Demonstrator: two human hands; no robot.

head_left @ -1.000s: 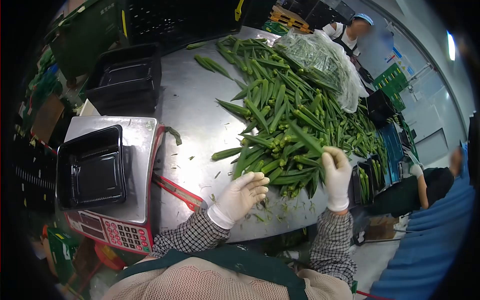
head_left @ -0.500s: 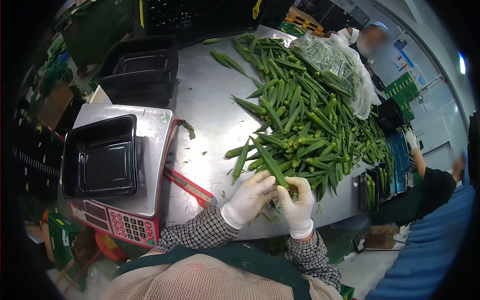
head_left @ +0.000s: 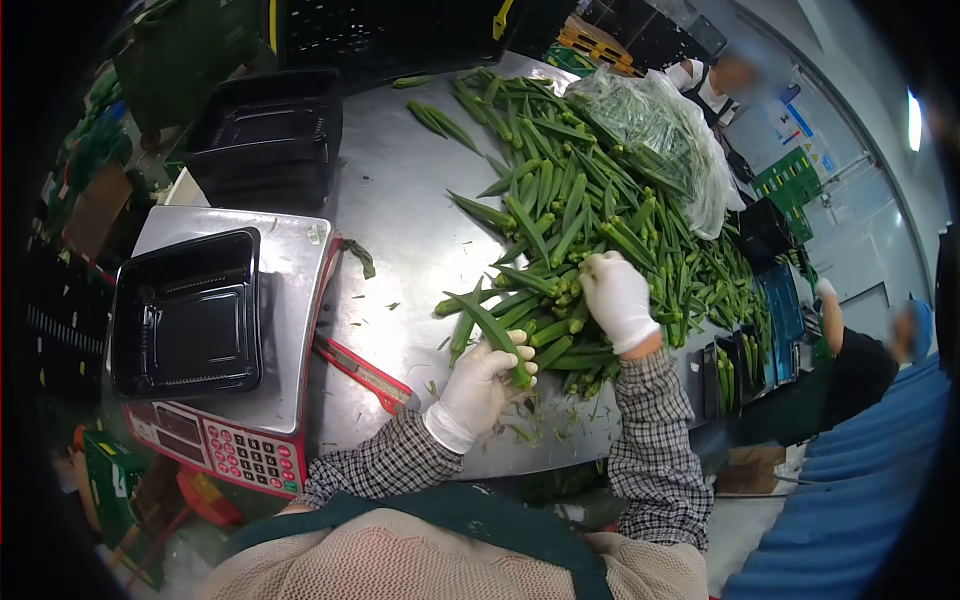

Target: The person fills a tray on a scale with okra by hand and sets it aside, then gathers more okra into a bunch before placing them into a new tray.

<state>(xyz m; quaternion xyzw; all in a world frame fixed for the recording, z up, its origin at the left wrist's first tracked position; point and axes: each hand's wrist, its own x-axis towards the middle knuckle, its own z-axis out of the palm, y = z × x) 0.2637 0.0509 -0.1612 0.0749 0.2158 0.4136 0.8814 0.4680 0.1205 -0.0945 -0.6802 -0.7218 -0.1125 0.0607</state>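
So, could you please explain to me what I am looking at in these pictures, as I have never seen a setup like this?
There is no robot here: a person is working, and every picture comes from one camera on their head, looking forward and down. Both hands wear pale gloves. The left hand holds one green pod, which looks like okra. The right hand reaches into the pile of pods; whether its fingers grip one is hard to tell. The pile lies on a metal table, with a clear plastic bag of more greens at its far side. To the left, a black tray sits on a scale. Two other people are nearby.
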